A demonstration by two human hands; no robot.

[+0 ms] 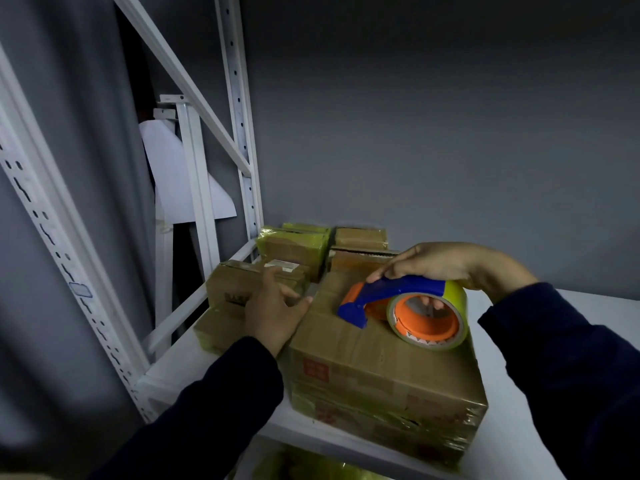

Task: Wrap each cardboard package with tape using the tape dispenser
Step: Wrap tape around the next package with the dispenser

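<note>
A brown cardboard package (377, 362) lies on top of a taped package (381, 420) at the front of the white shelf (512, 427). On its top rests a blue and orange tape dispenser (408, 306) with a yellowish tape roll. My right hand (440, 265) grips the dispenser from above, fingers through the roll's core. My left hand (273, 310) rests with straight fingers against the package's left top edge, thumb on the top.
Several more cardboard packages (294, 247) stand behind and to the left, some wrapped in yellowish tape. A white perforated rack upright (239, 109) and diagonal brace rise at the left. A grey wall closes the back. Another shelf level shows below.
</note>
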